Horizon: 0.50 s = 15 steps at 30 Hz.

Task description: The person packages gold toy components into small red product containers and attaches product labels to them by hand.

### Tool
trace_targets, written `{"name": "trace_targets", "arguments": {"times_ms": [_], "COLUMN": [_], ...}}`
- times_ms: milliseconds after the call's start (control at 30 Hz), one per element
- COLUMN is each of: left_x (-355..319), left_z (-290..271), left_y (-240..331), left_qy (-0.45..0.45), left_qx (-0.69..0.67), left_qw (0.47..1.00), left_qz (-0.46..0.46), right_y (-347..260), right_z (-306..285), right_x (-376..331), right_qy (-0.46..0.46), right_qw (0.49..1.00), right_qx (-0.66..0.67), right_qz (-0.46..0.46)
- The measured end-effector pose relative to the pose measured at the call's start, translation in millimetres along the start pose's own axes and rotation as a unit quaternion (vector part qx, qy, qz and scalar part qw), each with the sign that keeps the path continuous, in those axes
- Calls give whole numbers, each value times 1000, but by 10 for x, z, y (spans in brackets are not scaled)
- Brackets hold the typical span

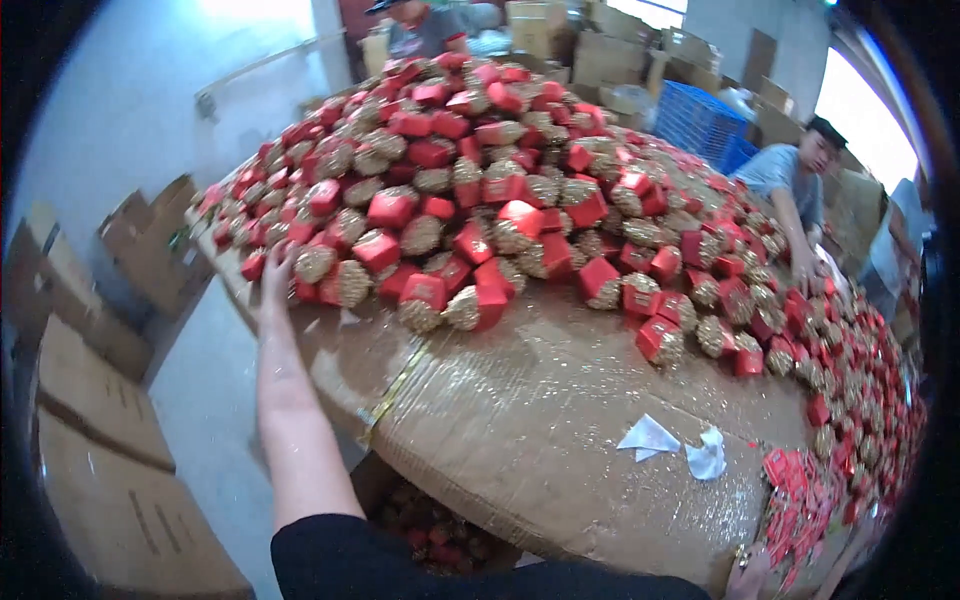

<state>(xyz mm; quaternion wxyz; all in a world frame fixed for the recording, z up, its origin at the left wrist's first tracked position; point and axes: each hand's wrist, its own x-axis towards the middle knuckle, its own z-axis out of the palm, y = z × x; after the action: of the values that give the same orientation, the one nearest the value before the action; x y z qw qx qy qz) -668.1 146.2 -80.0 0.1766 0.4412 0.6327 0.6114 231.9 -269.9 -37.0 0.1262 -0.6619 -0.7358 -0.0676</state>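
Observation:
My left hand (279, 272) reaches to the left edge of a big heap of red and gold ornaments (430, 205). Its fingers are stretched out against the pieces there, with no piece clearly gripped. Each ornament has a smooth red block at one end and a rough, glittery gold bulb at the other. Low at the right, my right hand (748, 575) shows only in part at the table's near edge. Beside it lies a spread of flat red printed pieces (795, 500). Whatever its fingers hold, if anything, I cannot make out.
Brown cardboard (540, 410) covers the table, strewn with gold glitter and two white scraps (648, 437). One person (800, 185) reaches into the heap from the right; another (425, 30) is behind it. Cartons (110, 400) stand left; a blue crate (697, 122) stands behind. More ornaments (435, 530) sit below the table.

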Motion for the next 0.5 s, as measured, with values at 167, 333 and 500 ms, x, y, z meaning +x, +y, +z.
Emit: {"name": "trace_targets", "arguments": {"times_ms": [167,333,500], "left_x": [-156,-508,-771], "left_z": [197,215,654], "left_y": [294,475,468], "left_qy": [68,104,163], "left_qx": [47,85,79], "left_qw": [996,991,982], "left_qz": [30,21,44], "right_y": [-210,-207,-26], "right_z": [-127,-52,0], "right_x": [137,228,139], "right_qy": [14,62,66], "right_qw": [999,997,997], "right_qx": [38,35,37], "right_qz": [-6,-21,-32]}}
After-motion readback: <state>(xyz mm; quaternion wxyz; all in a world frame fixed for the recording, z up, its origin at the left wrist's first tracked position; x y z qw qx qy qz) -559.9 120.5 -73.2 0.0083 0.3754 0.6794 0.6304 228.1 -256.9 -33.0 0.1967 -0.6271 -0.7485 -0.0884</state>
